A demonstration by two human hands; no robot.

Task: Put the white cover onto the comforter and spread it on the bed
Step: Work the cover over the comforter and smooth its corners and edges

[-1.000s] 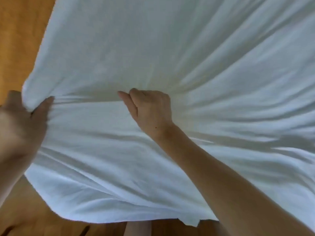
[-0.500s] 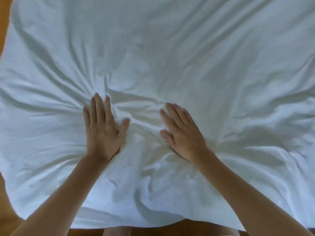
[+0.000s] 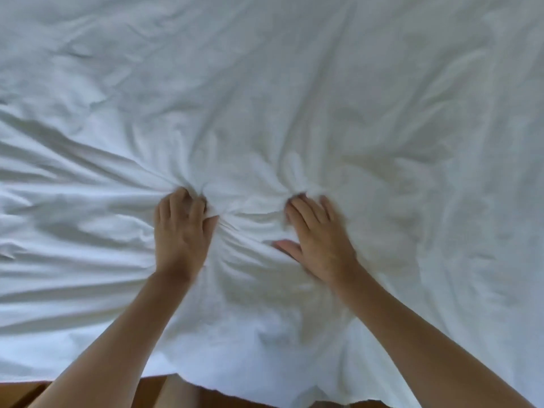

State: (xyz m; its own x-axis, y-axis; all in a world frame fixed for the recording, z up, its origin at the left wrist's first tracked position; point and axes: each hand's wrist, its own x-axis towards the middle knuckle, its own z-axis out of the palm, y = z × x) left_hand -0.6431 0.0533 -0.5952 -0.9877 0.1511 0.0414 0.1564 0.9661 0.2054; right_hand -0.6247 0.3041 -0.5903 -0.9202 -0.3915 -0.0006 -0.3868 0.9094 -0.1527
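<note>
I see the soft, creased white cover point(image 3: 294, 98) filling the frame. Left hand point(image 3: 181, 231) bunches its fabric in curled fingers; right hand point(image 3: 318, 242), blurred, gathers folds likewise.

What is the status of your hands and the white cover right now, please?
Left hand gripping a bunch of white cover. Right hand digging fingertips in, grip unclear. Cover wrinkled. Nothing in the way.

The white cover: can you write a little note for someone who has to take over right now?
Left hand: fingers curled, gripping a bunch of the white cover.
Right hand: on the cover, fingertips digging into the cloth, thumb out; blurred, so the grip is unclear.
The cover lies spread out and wrinkled, its near edge at the wooden floor.
The comforter cannot be told apart.
Left to do: pull the creases flat.
</note>
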